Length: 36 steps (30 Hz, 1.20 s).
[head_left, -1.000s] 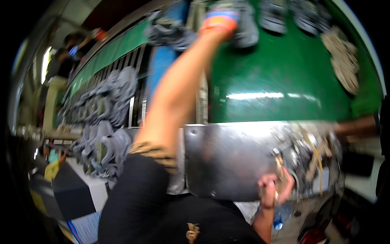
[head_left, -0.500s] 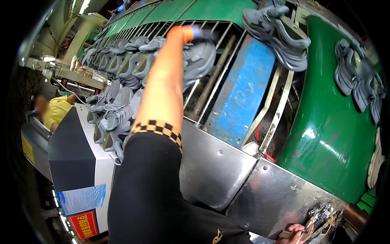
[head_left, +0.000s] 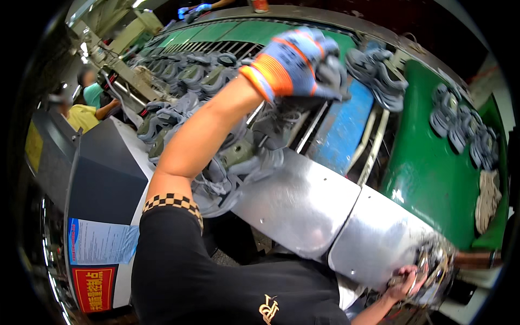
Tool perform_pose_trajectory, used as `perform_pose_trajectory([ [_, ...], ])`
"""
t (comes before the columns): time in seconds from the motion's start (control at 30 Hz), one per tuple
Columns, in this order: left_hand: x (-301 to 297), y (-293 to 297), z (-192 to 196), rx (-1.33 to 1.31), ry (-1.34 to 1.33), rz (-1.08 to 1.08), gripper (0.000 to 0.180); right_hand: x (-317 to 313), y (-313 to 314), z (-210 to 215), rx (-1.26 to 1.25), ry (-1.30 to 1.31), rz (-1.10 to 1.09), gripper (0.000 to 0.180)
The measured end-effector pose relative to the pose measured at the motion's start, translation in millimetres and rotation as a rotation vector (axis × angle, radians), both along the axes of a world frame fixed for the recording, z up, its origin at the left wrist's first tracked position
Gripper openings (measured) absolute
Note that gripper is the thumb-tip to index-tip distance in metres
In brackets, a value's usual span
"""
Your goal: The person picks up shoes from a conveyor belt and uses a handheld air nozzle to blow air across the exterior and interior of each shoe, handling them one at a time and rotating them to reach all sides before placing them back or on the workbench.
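Observation:
My left hand [head_left: 303, 59], in a blue-grey work glove with an orange cuff, is closed around a grey sneaker [head_left: 333, 81]. It hangs above the bar rack, close to the left edge of a blue metal strip [head_left: 344, 127]. Motion smears the glove and part of this shoe. At the lower right, my bare right hand [head_left: 406, 283] has its fingers curled beside a tangle of wires and metal bits [head_left: 436, 265]. What it grips is too small to make out. Several grey sneakers [head_left: 233, 154] lie bunched under my left forearm.
A pair of grey sneakers [head_left: 377, 78] stands beyond the blue strip. More shoes [head_left: 465, 127] sit on a glossy green curved surface [head_left: 417, 162]. Steel plates [head_left: 292, 203] border the near side. People, one in yellow [head_left: 84, 116], are at the left beyond a grey-and-white machine housing [head_left: 105, 189].
My left hand has swung rightward from over the rack toward the blue strip, holding a sneaker. The whole view has shifted, showing more shoes below my forearm. My right hand appears higher in the picture.

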State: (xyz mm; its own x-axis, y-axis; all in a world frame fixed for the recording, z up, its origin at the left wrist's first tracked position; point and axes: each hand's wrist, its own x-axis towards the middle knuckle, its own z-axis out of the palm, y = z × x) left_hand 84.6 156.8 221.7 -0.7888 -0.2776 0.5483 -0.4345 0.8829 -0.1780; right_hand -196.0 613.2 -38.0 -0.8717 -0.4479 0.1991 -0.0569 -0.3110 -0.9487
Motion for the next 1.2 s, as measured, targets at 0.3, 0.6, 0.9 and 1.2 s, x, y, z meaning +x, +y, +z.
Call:
perform_pose_trajectory([
  [0.3, -77.4, 118.0, 0.3, 0.684, 0.844, -0.381, 0.042, 18.0, -0.6, 45.3, 0.035, 0.043, 0.124, 0.047],
  [0.6, -159.4, 195.5, -38.1, 0.913, 0.244, -0.903, 0.076, 41.2, 18.5, 154.4, 0.005, 0.207, 0.250, 0.050],
  [0.9, -178.8, 210.2, -47.8, 1.052, 0.245, -0.894, 0.067, 24.0, -27.7, 204.5, -0.007, 0.400, 0.362, 0.043],
  [1.2, -196.8, 181.0, -51.1, 1.005, 0.181, -0.712, 0.058, 23.9, -38.5, 118.3, -0.143, 0.208, 0.265, 0.046],
])
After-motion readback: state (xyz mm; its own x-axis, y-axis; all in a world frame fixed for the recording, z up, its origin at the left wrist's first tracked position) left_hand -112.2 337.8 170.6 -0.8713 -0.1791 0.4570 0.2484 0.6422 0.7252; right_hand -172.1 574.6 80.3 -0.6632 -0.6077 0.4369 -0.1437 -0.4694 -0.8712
